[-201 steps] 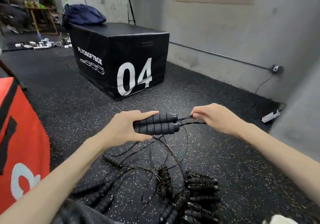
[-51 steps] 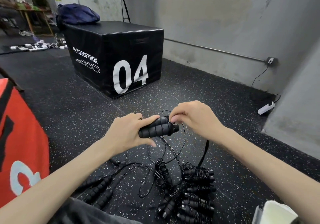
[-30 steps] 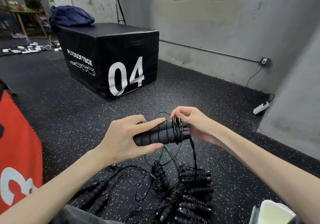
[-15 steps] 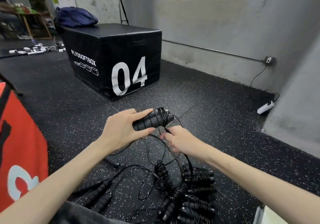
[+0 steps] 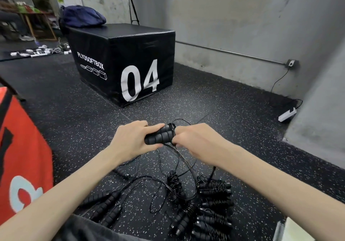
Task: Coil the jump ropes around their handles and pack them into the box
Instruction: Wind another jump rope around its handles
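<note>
My left hand (image 5: 130, 140) grips a pair of black ribbed jump-rope handles (image 5: 160, 134) held together, tips pointing up and right. At the handle tips my right hand (image 5: 196, 140) pinches the thin black rope (image 5: 179, 158), which loops over the tips and trails down to the floor. Several coiled ropes (image 5: 212, 211) lie bundled on the floor below my right arm. Loose handles (image 5: 106, 205) with uncoiled rope lie to the lower left. The pale corner of a box (image 5: 293, 231) shows at the bottom right edge.
A black plyo box marked 04 (image 5: 130, 61) stands ahead with a blue bag (image 5: 82, 16) on top. A red plyo box (image 5: 20, 154) is close on my left. The grey wall and a white power strip (image 5: 286, 114) are on the right. Speckled rubber floor lies all around.
My right hand has risen from below the handles back up to their tips, carrying the rope around them. My left hand keeps holding the handles.
</note>
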